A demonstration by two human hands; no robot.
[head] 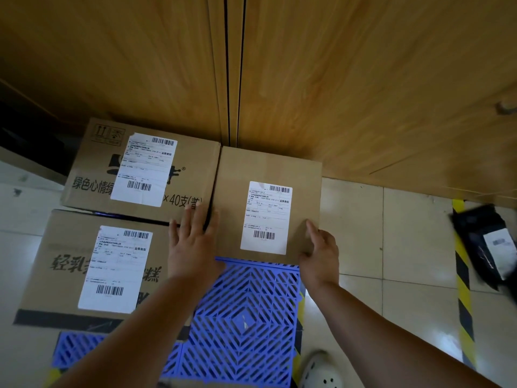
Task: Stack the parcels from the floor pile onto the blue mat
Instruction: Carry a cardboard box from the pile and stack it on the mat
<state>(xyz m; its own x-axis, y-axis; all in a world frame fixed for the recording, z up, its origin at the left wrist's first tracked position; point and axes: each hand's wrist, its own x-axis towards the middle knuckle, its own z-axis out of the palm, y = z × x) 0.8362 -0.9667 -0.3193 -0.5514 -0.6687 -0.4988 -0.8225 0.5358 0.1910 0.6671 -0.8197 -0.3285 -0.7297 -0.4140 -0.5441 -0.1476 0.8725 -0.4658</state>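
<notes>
A plain cardboard parcel [302, 175] with a white label sits at the back right of the blue lattice mat [243, 312], against the wooden wall. My left hand [193, 242] lies flat with straight fingers on its left edge, where it meets the printed box [92, 175] behind. My right hand [321, 256] touches its near right corner, fingers relaxed. A second printed box [58, 264] stands on the mat at the near left.
A wooden cabinet wall [307, 79] runs behind the boxes. A black bagged parcel [486, 242] lies on the tiled floor at the right, over yellow-black hazard tape [463, 278]. A white shoe [321, 371] stands beside the mat's near right edge.
</notes>
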